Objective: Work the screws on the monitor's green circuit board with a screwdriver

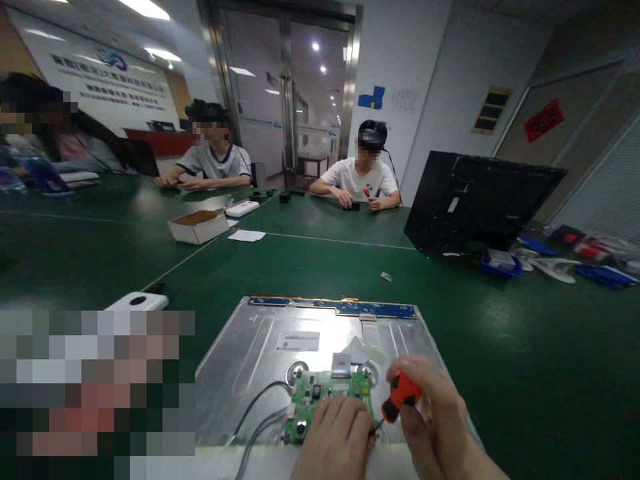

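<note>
A green circuit board (327,387) lies on the silver metal back of a flat display panel (250,383). My right hand (440,413) grips an orange and black screwdriver (404,395) by its handle. The shaft slants down to the left, towards the board's lower right corner. My left hand (335,433) rests over the board's lower part with fingers bent and pressed together. Its fingertips sit close to the screwdriver's tip, and what they hold, if anything, is hidden. Dark cables (257,407) run from the board's left side. A white ribbon cable (367,350) lies above the board.
A blue circuit strip (333,308) edges the panel's far side. Beyond on the green table (320,263) are an open cardboard box (197,230), a black monitor (480,200) and a blue tray (500,263). Several people sit across the table; one (363,177) holds an orange tool.
</note>
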The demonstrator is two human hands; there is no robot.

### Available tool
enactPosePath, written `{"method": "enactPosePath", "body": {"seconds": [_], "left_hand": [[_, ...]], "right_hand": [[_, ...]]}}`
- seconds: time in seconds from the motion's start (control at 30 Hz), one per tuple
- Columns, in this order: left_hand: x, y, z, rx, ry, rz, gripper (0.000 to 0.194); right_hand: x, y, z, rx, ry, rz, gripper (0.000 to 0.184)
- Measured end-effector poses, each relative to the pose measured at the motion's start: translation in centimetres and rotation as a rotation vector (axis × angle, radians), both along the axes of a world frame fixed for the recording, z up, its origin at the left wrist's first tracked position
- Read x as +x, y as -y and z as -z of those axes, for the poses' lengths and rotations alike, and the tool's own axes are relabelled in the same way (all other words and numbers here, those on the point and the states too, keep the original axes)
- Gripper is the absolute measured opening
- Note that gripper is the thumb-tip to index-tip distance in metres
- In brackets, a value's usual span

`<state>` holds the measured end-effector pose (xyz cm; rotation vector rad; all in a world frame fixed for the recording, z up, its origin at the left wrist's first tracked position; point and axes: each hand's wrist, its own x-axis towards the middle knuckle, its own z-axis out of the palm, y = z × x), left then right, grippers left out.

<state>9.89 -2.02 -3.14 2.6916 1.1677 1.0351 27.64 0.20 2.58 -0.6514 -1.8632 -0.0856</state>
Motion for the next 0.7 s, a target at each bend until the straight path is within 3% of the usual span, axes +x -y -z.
{"method": "enactPosePath", "body": {"seconds": [0.17,0.33,0.47,0.7], "left_hand": [[-0.2,0.1,0.3,-0.011,-0.017,0.018,0.013],[-0.1,0.1,0.3,-0.025,-0.024,0.004,0.016],[-0.1,0.1,0.2,-0.034,-0.028,0.013,0.018],[-0.2,-0.2,0.8,0.020,-0.028,0.018,0.014]], "right_hand": [[-1.0,0.0,0.2,0.096,-0.098,0.103,0.043],[-0.3,0.2,0.1,-0.015,-0.033,-0.036,0.037],[0.3,0.1,0.4,-0.080,-0.026,-0.056,0.039],[-1.7,-0.2,-0.6,0.073,-0.192,0.019,0.039]]}}
